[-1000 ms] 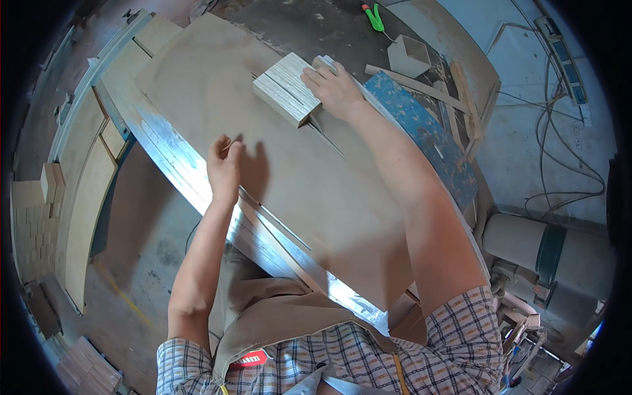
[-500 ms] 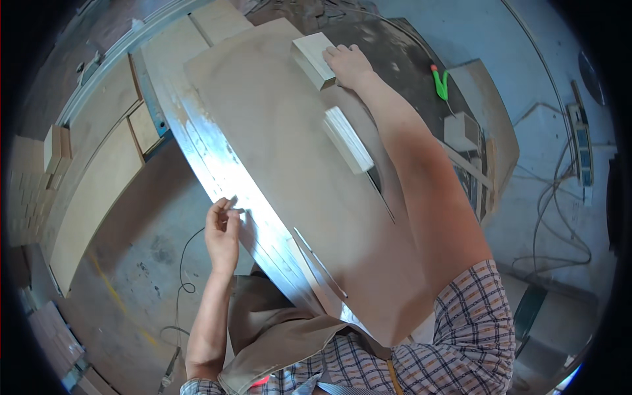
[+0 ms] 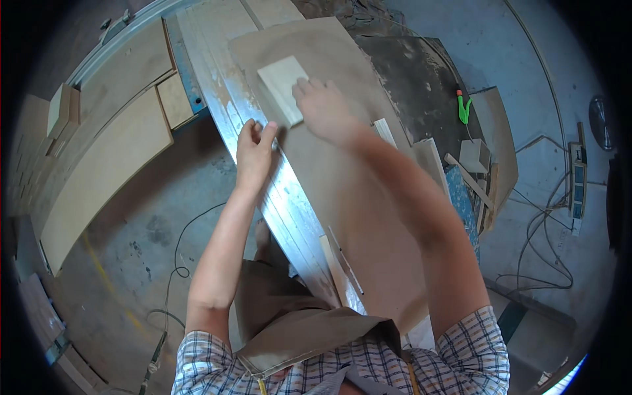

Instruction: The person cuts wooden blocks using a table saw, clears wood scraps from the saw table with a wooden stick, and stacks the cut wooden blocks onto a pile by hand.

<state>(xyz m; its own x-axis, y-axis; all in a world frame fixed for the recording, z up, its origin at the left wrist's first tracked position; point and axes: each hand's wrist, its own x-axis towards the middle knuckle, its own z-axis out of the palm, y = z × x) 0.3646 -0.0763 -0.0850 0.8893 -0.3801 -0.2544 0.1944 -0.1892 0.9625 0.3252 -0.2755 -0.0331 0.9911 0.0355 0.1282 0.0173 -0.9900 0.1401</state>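
A pale, flat wooden block [image 3: 280, 89] lies at a slant on the brown board [image 3: 368, 230], close to its left edge. My right hand [image 3: 322, 108] grips the block along its right side, with the arm reaching across the board. Just below the block's near corner is my left hand [image 3: 255, 155], over the shiny metal edge [image 3: 289, 197] of the bench. Its fingers are half curled, with the thumb apart, and nothing shows between them. Behind my right forearm, a pale layered block [image 3: 384, 130] is partly hidden.
A thin rod [image 3: 345, 260] lies on the board's near part. Right of the board are a green-handled tool [image 3: 463, 108] with a red tip, a grey-white block [image 3: 474, 155] and wood offcuts. A curved panel [image 3: 112, 184] stands at left. Cables [image 3: 543, 224] trail on the floor.
My right hand has brought the block left to the board's left edge. My left hand has moved forward, up near the block. The whole view has shifted somewhat.
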